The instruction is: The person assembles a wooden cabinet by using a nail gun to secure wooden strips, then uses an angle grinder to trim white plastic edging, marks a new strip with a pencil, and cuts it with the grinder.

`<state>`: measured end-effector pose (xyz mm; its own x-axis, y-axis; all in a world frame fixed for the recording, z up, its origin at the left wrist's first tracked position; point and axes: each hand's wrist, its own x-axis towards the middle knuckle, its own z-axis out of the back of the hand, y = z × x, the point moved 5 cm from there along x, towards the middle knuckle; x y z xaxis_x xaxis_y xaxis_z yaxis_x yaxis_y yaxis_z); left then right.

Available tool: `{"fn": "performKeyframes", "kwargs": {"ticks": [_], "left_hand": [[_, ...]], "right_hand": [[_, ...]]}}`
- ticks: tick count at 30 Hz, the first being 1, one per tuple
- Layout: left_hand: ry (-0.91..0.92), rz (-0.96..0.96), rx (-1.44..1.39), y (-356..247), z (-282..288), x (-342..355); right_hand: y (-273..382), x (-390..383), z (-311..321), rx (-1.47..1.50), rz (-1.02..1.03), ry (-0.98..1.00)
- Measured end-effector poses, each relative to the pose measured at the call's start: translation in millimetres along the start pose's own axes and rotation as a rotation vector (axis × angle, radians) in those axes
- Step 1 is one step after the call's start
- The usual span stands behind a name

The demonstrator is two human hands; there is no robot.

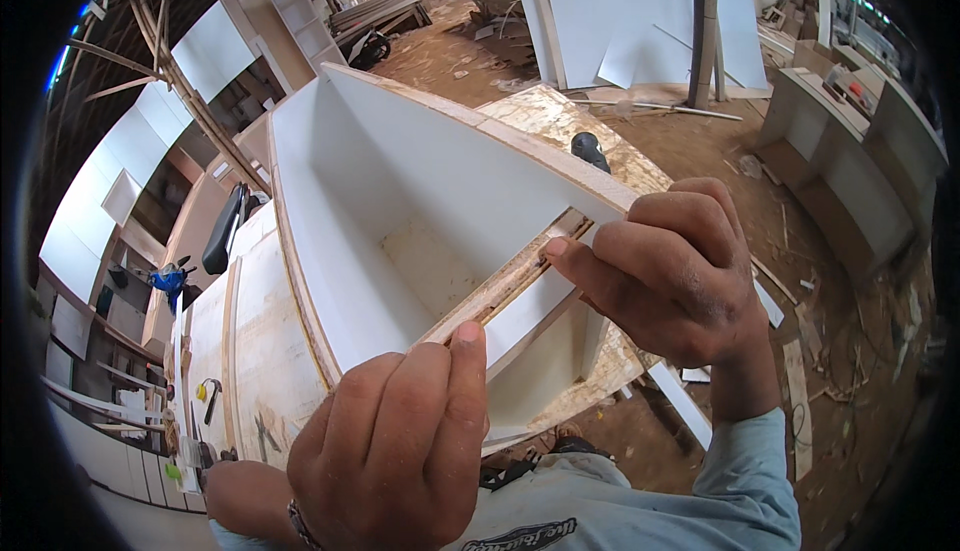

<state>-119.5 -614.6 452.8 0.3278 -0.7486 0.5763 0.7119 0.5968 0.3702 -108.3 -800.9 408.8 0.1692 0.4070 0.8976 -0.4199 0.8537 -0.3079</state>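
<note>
Touching, with a fingertip of the left hand [395, 441] and a fingertip of the right hand [675, 271], the raw brown upper edge of a narrow, white-faced wooden panel [512, 276]. Set crosswise at the near end of a long, white-lined, open wooden box [430, 166], lying between the two hands and meeting the right rim at one end. Spread apart along the panel, left near the box's near left corner, right over its right rim, with several fingers curled; cannot tell whether clamped on the panel, from this angle. Can see a mottled tan wooden worktop [540, 106] along the box's right edge, and just outside that rim a black rounded object [590, 151], too hidden to identify. Wearing a pale blue cloth shirt [640, 506], marked at the lower front with a dark-edged print [520, 534] of slanted lettering, partly legible, and a dark bracelet [300, 527] at the left wrist.
</note>
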Motion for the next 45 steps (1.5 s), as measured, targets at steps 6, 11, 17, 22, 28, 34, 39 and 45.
{"fn": "performKeyframes", "kwargs": {"ticks": [6, 11, 17, 22, 28, 34, 39, 45], "left_hand": [[-0.025, -0.049, 0.013, 0.8, -2.2, -0.5], [0.019, -0.147, -0.035, 1.7, -17.4, 2.4], [0.007, -0.049, 0.089, -8.9, -5.9, 2.0], [0.048, -0.098, 0.062, -6.8, -18.1, 9.2], [0.068, -0.122, 0.041, -9.5, -14.3, 10.1], [0.225, -0.102, -0.097, 8.0, -6.8, 5.2], [0.294, -0.121, -0.61, 85.7, 2.9, 15.9], [0.462, -0.434, -1.105, 120.4, -23.9, 1.0]], "right_hand": [[-1.8, -1.8, -1.1, 0.006, 0.007, -0.013], [-8.1, -14.8, -2.8, 0.028, -0.063, -0.036], [-34.4, -65.9, -16.9, 0.467, -0.434, -0.28], [-14.7, -85.0, -44.6, 0.701, -0.666, -0.111], [-10.0, -83.1, -44.2, 0.664, -0.659, -0.174], [2.4, -87.6, -53.0, 0.547, -0.649, -0.188], [5.3, -110.4, -61.0, 0.598, -0.866, -0.196], [59.6, -84.2, -14.0, 0.273, -0.655, -0.372]]}}
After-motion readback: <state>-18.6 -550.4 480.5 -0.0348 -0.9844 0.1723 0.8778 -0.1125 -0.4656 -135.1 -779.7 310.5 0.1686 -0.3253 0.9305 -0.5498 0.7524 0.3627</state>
